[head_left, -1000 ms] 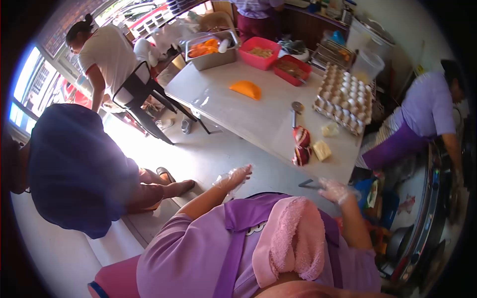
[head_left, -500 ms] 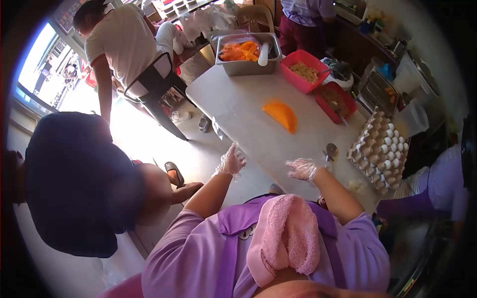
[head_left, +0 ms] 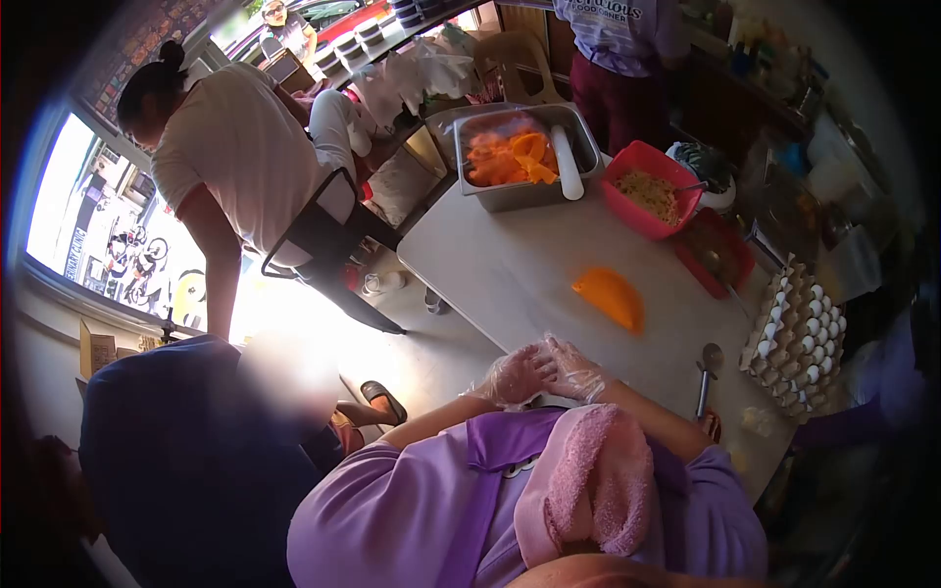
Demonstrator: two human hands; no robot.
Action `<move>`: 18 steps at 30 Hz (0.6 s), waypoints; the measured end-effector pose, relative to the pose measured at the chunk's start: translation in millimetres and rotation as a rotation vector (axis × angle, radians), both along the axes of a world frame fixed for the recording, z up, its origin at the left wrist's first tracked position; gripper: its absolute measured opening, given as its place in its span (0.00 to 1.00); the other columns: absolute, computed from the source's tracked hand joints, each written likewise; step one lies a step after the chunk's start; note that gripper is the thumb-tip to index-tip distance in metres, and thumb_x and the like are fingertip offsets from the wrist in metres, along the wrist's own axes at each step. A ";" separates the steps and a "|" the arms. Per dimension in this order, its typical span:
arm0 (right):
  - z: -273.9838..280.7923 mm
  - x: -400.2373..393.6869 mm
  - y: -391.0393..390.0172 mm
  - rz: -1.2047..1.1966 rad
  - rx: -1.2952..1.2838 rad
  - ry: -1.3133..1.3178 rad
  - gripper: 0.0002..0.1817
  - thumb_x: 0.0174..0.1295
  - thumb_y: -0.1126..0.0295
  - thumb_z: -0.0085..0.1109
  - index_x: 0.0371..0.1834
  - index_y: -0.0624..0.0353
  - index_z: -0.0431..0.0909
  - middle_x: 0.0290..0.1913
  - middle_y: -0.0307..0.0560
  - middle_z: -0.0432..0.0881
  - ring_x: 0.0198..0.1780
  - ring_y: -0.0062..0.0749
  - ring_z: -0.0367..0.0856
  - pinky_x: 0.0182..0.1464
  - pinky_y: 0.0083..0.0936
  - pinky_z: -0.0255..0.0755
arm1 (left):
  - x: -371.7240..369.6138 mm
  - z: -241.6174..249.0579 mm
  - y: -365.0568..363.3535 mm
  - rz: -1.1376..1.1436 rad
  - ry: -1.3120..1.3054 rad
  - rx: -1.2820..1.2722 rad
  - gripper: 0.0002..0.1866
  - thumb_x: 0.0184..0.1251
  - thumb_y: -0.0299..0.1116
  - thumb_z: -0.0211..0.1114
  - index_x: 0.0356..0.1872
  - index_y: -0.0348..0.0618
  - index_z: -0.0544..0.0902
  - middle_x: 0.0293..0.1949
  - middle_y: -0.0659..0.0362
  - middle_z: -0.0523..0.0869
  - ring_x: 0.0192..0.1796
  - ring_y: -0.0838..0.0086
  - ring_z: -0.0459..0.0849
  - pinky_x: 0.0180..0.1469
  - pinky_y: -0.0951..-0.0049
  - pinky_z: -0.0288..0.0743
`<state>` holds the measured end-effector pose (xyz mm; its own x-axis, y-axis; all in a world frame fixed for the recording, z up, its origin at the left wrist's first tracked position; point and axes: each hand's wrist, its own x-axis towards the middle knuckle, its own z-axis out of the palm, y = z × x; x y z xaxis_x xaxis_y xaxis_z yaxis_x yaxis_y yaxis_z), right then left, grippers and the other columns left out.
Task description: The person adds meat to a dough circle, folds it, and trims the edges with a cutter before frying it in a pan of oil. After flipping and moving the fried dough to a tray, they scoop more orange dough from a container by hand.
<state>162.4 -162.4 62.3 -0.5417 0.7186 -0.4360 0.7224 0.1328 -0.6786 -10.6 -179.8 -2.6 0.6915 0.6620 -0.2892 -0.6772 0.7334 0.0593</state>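
Gloved hands meet at the near edge of the table.

I see my left hand [head_left: 512,377] and right hand [head_left: 573,369] pressed together, fingers loosely curled, holding nothing that I can make out. They hover over the white table [head_left: 510,265], with the orange folded pastry [head_left: 610,297] lying just beyond them and the egg tray [head_left: 796,338] off right.
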 end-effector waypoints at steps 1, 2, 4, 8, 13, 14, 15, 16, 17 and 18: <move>4.5 -6.5 -0.1 -0.006 -0.004 0.001 0.45 0.54 0.62 0.61 0.70 0.70 0.48 0.68 0.65 0.59 0.68 0.53 0.60 0.67 0.36 0.59 | -13.1 -33.5 8.1 -0.089 -0.235 0.194 0.23 0.72 0.37 0.49 0.66 0.45 0.62 0.66 0.52 0.65 0.66 0.59 0.66 0.70 0.56 0.54; 7.0 -7.7 0.2 -0.055 -0.045 0.046 0.41 0.55 0.68 0.57 0.71 0.69 0.49 0.67 0.66 0.61 0.68 0.54 0.60 0.67 0.35 0.60 | -17.1 -24.5 10.9 -0.092 -0.238 0.192 0.23 0.72 0.37 0.49 0.66 0.45 0.62 0.66 0.52 0.65 0.66 0.59 0.66 0.70 0.56 0.54; 0.6 -8.7 3.0 -0.106 -0.075 0.095 0.38 0.56 0.75 0.52 0.71 0.68 0.49 0.66 0.67 0.62 0.68 0.54 0.61 0.67 0.34 0.61 | -22.9 9.8 19.7 -0.226 0.132 0.293 0.28 0.73 0.36 0.47 0.71 0.47 0.53 0.69 0.52 0.62 0.67 0.61 0.66 0.69 0.59 0.57; -43.5 2.3 -3.7 -0.213 0.135 0.042 0.41 0.51 0.83 0.47 0.73 0.64 0.46 0.60 0.66 0.69 0.63 0.54 0.68 0.64 0.37 0.63 | -44.9 -25.4 34.9 -0.437 0.207 0.548 0.31 0.73 0.34 0.46 0.73 0.53 0.47 0.71 0.55 0.59 0.70 0.65 0.63 0.68 0.61 0.59; -34.7 4.3 -8.1 -0.239 0.176 0.060 0.41 0.51 0.82 0.46 0.73 0.58 0.47 0.58 0.68 0.70 0.61 0.57 0.69 0.62 0.39 0.64 | -47.7 -15.8 41.2 -0.489 0.366 0.194 0.27 0.72 0.44 0.45 0.70 0.54 0.56 0.71 0.55 0.60 0.70 0.64 0.62 0.68 0.61 0.58; -19.7 1.5 -6.5 -0.248 0.114 0.024 0.39 0.52 0.81 0.46 0.72 0.59 0.50 0.56 0.69 0.72 0.59 0.58 0.71 0.61 0.41 0.65 | -45.0 -18.2 43.4 -0.471 0.359 0.094 0.27 0.72 0.49 0.45 0.69 0.54 0.58 0.71 0.54 0.60 0.69 0.62 0.62 0.68 0.60 0.58; -9.4 -1.3 -6.3 -0.257 0.047 -0.011 0.37 0.54 0.79 0.46 0.72 0.61 0.52 0.54 0.69 0.73 0.57 0.59 0.72 0.59 0.42 0.65 | -40.0 -24.0 45.7 -0.486 0.349 0.088 0.27 0.72 0.49 0.45 0.69 0.54 0.58 0.71 0.54 0.60 0.69 0.62 0.62 0.68 0.60 0.58; -10.2 -1.7 -9.2 -0.271 0.034 -0.021 0.37 0.54 0.79 0.46 0.72 0.61 0.52 0.54 0.69 0.73 0.57 0.59 0.72 0.59 0.42 0.65 | -32.3 -30.7 47.8 -0.392 0.336 -0.053 0.27 0.71 0.52 0.45 0.67 0.54 0.61 0.70 0.53 0.60 0.68 0.60 0.63 0.68 0.58 0.57; -12.6 -1.3 -10.4 -0.252 0.164 0.003 0.34 0.55 0.78 0.46 0.70 0.61 0.56 0.52 0.70 0.74 0.55 0.60 0.74 0.57 0.44 0.66 | -24.7 -44.1 50.8 -0.297 0.325 -0.190 0.28 0.70 0.55 0.44 0.66 0.53 0.63 0.70 0.53 0.61 0.68 0.57 0.63 0.68 0.56 0.56; -13.5 -0.6 -10.3 -0.228 0.297 0.027 0.31 0.57 0.77 0.46 0.68 0.62 0.59 0.50 0.71 0.75 0.53 0.61 0.75 0.56 0.45 0.67 | -18.3 -56.8 55.4 -0.262 0.293 -0.220 0.28 0.71 0.55 0.43 0.65 0.52 0.65 0.69 0.50 0.61 0.66 0.53 0.64 0.67 0.51 0.55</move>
